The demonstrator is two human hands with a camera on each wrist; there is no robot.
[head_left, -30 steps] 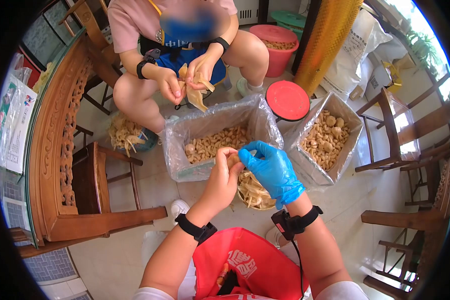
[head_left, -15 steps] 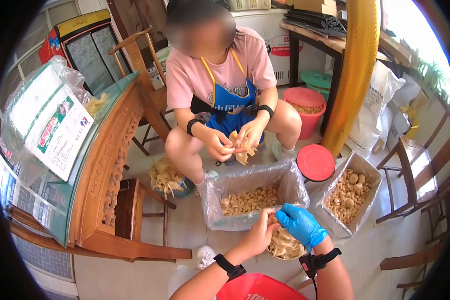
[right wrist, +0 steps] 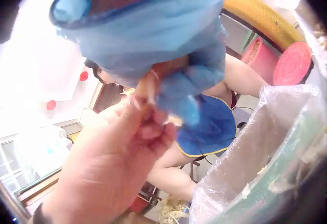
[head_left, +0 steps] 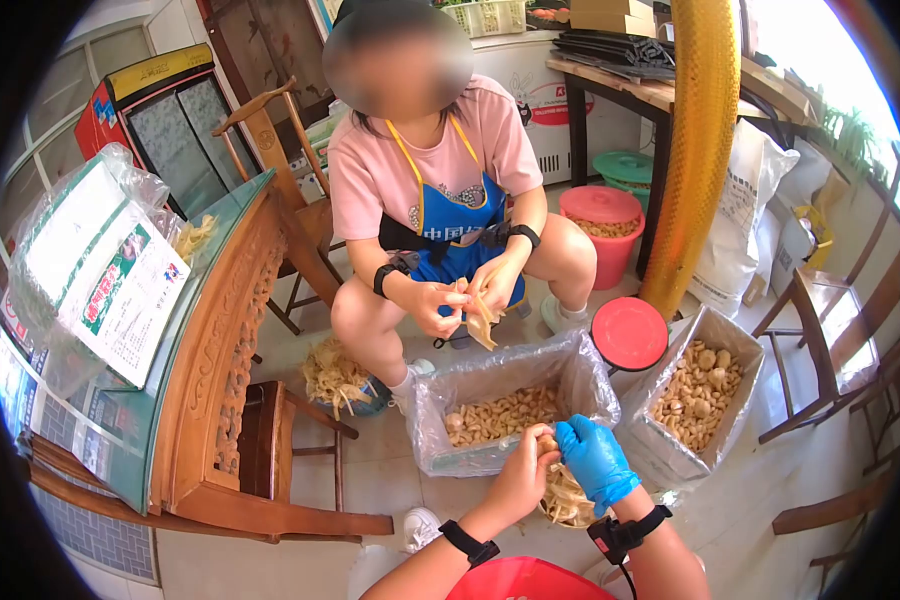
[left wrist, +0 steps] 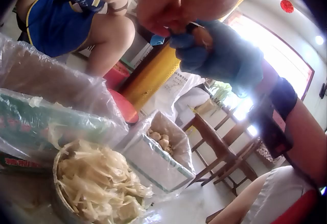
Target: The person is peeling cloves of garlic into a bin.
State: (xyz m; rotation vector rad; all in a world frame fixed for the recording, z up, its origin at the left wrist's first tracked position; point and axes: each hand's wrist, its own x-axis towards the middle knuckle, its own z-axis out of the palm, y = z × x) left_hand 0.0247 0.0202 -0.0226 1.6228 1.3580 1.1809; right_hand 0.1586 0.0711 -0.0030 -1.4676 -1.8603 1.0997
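My bare left hand and my blue-gloved right hand meet in front of me, fingertips together. Between them they pinch a small tan garlic-like piece, mostly covered by fingers. Below them is a round bowl heaped with pale, papery peelings. Just beyond stands a plastic-lined box holding many tan pieces. To its right, a second lined box contains similar pieces and rounder bulbs.
Opposite me a seated person in a blue apron handles a strip of peel. A red round stool top sits between the boxes. A carved wooden table is at left, wooden chairs at right, and a pink bucket behind.
The head view has tilted up, bringing the seated person and back of the room into sight. My hands stay together on the piece; the other person's hands shift on the peel.
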